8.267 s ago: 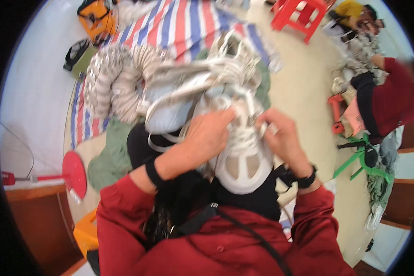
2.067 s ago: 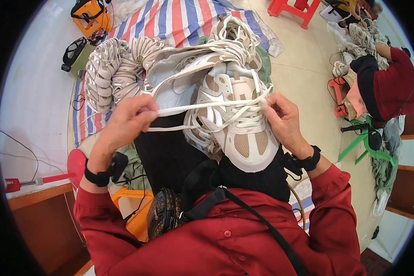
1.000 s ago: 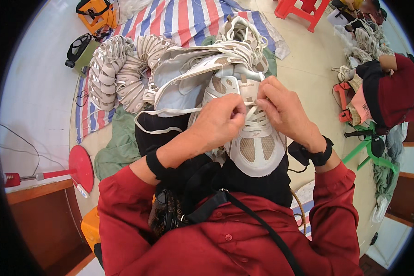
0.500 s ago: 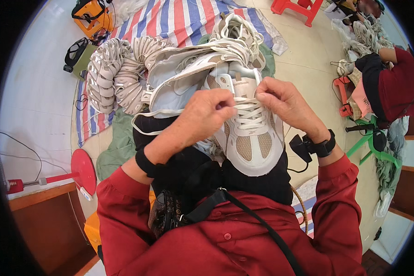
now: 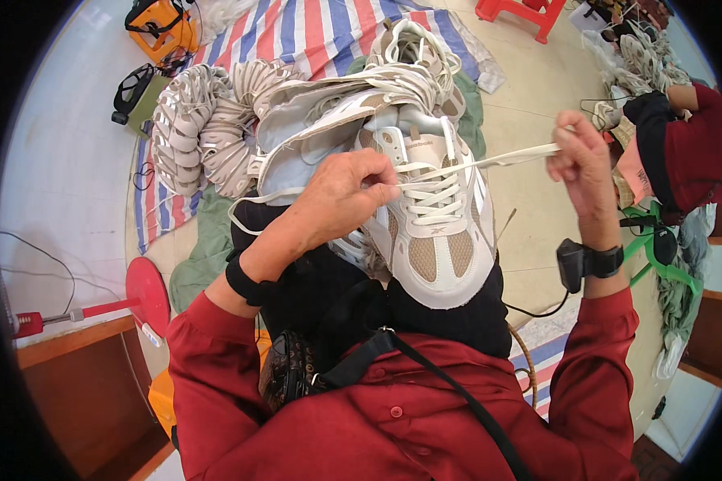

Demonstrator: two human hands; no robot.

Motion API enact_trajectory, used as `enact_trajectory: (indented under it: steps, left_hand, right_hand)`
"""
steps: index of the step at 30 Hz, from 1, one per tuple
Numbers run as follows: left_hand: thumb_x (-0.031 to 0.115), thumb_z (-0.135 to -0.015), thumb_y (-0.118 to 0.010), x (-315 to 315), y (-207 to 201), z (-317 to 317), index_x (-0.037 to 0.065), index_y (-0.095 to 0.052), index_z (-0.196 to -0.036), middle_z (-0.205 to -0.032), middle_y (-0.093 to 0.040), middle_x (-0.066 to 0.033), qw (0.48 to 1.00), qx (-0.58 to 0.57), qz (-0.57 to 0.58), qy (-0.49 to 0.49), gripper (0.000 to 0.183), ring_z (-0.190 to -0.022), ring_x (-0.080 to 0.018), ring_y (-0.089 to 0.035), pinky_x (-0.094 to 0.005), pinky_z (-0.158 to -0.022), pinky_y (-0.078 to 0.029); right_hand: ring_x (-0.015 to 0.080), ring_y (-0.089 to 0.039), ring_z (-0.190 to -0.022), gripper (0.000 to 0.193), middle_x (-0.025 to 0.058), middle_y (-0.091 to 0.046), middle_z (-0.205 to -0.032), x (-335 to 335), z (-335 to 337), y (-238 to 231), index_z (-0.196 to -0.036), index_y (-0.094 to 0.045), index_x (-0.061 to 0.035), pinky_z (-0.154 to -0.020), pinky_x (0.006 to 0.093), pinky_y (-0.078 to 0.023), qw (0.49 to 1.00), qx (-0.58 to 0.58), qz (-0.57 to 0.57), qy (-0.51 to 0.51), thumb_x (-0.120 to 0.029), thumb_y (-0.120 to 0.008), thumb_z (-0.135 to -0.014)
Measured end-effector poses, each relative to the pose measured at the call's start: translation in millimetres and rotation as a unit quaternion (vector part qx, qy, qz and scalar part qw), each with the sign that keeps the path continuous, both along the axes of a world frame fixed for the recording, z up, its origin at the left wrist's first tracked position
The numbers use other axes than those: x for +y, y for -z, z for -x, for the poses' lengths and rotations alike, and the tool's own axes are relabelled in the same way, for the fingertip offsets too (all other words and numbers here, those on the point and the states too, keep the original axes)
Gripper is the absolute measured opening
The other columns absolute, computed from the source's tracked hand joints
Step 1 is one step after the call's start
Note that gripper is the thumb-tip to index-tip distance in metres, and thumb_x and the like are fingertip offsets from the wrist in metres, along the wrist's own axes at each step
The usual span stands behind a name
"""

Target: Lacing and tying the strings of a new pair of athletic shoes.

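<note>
the white sneaker [image 5: 435,232] lies lengthwise at centre frame, toe toward the bottom, left hand [image 5: 341,200] pinching its laces, right hand [image 5: 579,156] gripping the lace [image 5: 489,160] taut at upper right, shoe uppers [image 5: 208,128] piled behind.

One view only, a wide fisheye worn on the person's head, and it looks steeply down the red-shirted chest onto the lap. It sits close: the white sneaker [image 5: 433,232] fills the centre, the left hand [image 5: 341,200] and right hand [image 5: 582,164] come up from the lower edge by the forearms. Straight lines bend toward the dark round rim. Farther up the frame lies the striped mat [image 5: 329,32]; at the right edge, another person's red sleeve [image 5: 698,152].
</note>
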State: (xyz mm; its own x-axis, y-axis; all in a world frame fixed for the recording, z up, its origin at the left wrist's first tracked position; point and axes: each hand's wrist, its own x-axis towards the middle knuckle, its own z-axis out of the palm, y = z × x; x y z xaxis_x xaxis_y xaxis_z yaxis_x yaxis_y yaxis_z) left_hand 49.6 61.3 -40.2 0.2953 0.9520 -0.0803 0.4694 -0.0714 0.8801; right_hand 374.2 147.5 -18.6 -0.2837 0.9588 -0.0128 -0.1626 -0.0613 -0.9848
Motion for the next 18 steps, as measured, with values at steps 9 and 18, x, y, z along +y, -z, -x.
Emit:
enact_trajectory:
  steps: [9, 18]
  left_hand:
    - [0.008, -0.078, -0.069, -16.3, -3.1, -7.0, 0.006, -0.056, -0.081, -0.111, -0.055, -0.0106, 0.976, 0.082, -0.2, 0.029, 0.014, -0.103, -0.031, -0.051, -0.0382, -0.091, -0.039]
    - [0.005, -0.073, -0.068, -12.3, 0.0, -13.0, 0.006, -0.055, -0.099, -0.111, -0.053, -0.0123, 0.974, 0.1, -0.195, 0.05, 0.029, -0.108, -0.0325, -0.049, -0.0387, -0.094, -0.037]
  right_hand:
    - [0.0018, -0.03, -0.046, 0.017, -0.0066, -0.035, -0.062, 23.9, -117.2, -20.7, -0.11, -0.054, -0.0038, -0.048, 0.0185, -0.032, 0.986, 0.126, -0.012, 0.104, -0.008, -0.056, -0.094]
    - [0.005, -0.028, -0.049, 0.019, -0.0041, -0.031, -0.065, 30.8, -173.0, -35.8, -0.115, -0.053, 0.0, -0.049, 0.0216, -0.031, 0.983, 0.145, -0.026, 0.109, -0.007, -0.052, -0.098]
